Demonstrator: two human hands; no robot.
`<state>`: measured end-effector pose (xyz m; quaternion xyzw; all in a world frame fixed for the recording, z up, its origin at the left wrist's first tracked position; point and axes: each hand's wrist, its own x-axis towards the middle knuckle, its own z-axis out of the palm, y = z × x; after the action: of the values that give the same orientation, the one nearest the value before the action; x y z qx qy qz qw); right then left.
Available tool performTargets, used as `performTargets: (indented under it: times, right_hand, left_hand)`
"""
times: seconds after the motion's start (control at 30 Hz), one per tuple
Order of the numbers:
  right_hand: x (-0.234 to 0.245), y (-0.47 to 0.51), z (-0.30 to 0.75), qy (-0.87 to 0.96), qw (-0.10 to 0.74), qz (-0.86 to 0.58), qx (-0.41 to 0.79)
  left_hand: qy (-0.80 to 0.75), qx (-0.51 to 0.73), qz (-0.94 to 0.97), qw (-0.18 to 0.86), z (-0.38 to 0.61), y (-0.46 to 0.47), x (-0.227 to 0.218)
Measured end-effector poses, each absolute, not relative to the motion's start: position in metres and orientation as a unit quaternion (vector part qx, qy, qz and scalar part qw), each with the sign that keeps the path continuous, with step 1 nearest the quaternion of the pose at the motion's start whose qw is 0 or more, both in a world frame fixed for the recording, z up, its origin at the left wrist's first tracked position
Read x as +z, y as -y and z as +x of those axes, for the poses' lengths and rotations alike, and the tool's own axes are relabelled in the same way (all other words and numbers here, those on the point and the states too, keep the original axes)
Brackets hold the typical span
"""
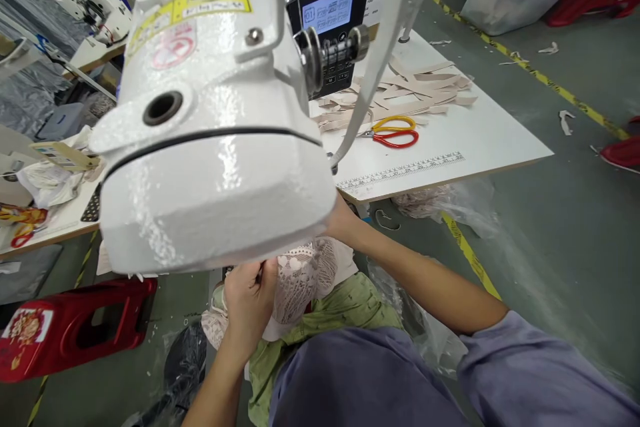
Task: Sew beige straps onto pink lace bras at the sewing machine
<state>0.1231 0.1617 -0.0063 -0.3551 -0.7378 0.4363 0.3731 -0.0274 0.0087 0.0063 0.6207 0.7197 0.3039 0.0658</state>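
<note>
The lace cloth (pixel 299 285) is pale pink with an openwork pattern. The scissors (pixel 376 138) have yellow and red handles; the sewing machine (pixel 215 193) is white, the stool (pixel 63 330) red.

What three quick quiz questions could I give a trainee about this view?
1. Pick one: the left hand holds A) a red plastic stool, B) pale pink patterned lace fabric, C) long beige fabric strips.
2. True or false: yellow-and-red-handled metal scissors lie on the flat white tabletop.
3. Which hand does the rounded white sewing-machine head mostly hide?

Key: 1 B; 2 true; 3 right hand.
</note>
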Motion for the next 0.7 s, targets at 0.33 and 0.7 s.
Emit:
performTargets:
  times: [0.33, 0.7]
  right_hand:
    - [-0.017, -0.174, 0.122, 0.745, 0.373, -0.328, 0.445]
    - [-0.02, -0.168, 0.12, 0.694, 0.434, -0.307, 0.485]
  left_hand:
    - [-0.741, 0.311, 0.591, 0.071, -0.024, -0.011, 0.0]
    - [-0.674, 0.377, 0.371, 0.516, -0.022, -0.016, 0.007]
